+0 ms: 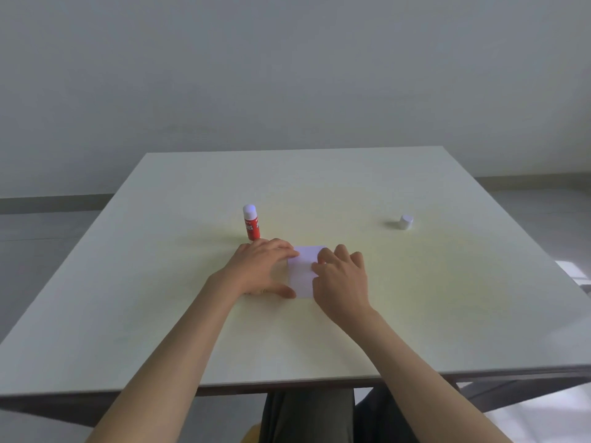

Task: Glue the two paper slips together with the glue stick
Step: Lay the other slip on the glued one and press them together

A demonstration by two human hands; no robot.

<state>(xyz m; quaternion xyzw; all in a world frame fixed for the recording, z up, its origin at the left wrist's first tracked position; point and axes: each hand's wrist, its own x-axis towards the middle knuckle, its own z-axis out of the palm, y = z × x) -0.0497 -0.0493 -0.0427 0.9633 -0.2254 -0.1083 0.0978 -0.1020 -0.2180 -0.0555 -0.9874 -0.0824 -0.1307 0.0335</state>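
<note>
Both forearms bare, extended forward; left hand (262, 266) flat, palm down; right hand (340, 279) fingers curled.

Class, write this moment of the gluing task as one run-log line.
left hand flat on paper | right hand pressing paper | glue stick upright, uncapped | cap apart

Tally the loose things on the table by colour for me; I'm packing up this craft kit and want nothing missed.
Red and white: 1, the glue stick, standing upright
White: 2, the cap and the paper under both hands (it looks like one sheet; a second slip can't be told apart)
Total: 3
</note>
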